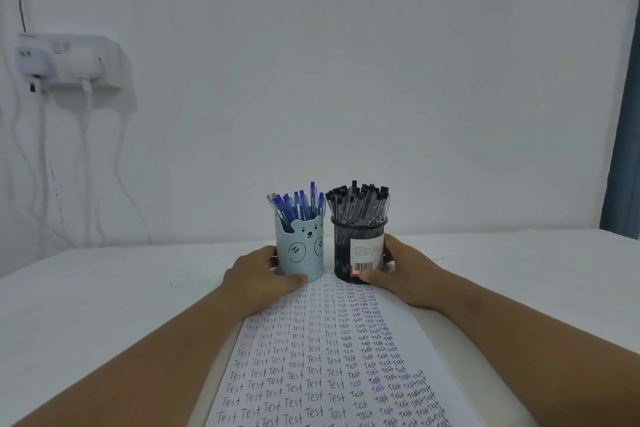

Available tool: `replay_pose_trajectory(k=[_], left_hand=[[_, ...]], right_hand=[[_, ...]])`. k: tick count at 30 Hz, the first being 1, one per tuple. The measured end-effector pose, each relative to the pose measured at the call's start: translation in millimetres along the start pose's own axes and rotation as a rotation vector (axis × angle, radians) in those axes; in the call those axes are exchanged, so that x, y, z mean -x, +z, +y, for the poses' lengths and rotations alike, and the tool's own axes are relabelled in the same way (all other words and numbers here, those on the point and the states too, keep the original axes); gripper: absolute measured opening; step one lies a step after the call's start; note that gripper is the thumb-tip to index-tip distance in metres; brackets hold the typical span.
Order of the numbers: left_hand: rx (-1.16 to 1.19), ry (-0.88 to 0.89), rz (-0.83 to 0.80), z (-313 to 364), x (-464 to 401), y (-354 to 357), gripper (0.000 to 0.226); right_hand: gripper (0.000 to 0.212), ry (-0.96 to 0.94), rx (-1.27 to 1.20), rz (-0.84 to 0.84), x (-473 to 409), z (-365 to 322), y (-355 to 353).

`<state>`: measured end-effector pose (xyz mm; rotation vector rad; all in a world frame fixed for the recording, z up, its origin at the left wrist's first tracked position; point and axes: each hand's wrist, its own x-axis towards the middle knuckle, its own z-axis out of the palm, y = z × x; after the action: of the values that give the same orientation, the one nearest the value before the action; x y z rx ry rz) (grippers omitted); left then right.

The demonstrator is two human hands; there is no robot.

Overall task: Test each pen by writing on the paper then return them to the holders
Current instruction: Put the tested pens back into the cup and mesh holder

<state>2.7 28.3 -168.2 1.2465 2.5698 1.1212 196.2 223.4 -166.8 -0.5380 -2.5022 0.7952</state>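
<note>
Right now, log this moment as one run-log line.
left hand: grips blue bear holder | right hand: grips black mesh holder | pens: all in holders | paper: filled with "Test"

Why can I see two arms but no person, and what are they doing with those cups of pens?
The camera sits on the person's head and looks down, so you see just what they see: their own two arms reaching forward. There is only this one picture, and no machine in it.

On the white table lies a sheet of paper filled with rows of the word "Test". At its far end stand two holders side by side. The left hand holds the light blue bear cup, which is full of blue pens. The right hand holds the black mesh cup, which is full of black pens.

No pen is in either hand right now. On the wall at the left is a socket with cables.
</note>
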Motion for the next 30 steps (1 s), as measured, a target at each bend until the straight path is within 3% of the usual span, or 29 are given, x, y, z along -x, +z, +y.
replay_pose_trajectory(k=[4, 9, 17, 21, 25, 30], left_hand=[[0.028, -0.023, 0.005, -0.1, 0.2, 0.1, 0.068], [0.058, -0.061, -0.01, -1.8, -3.1, -0.8, 0.057], [0.064, -0.054, -0.065, 0.5, -3.7, -2.1, 0.09], [0.052, -0.053, 0.007, -3.8, -7.6, 1.1, 0.075], [0.0, -0.022, -0.02, -3.8, -9.1, 1.3, 0.081], [-0.022, -0.003, 0.002, -8.2, -13.6, 3.8, 0.064]], right_hand=[[0.073, 0.026, -0.044, 0.026, -2.4, 1.8, 0.6], [0.063, 0.043, -0.063, 0.024, -1.9, -1.1, 1.5], [0.08, 0.087, -0.078, 0.057, -3.9, -5.6, 3.9], [0.084, 0.066, -0.084, 0.017, -4.8, -6.6, 5.8], [0.072, 0.097, -0.212, 0.007, -3.4, -6.0, 3.9], [0.077, 0.095, -0.135, 0.045, -3.9, -4.6, 4.0]])
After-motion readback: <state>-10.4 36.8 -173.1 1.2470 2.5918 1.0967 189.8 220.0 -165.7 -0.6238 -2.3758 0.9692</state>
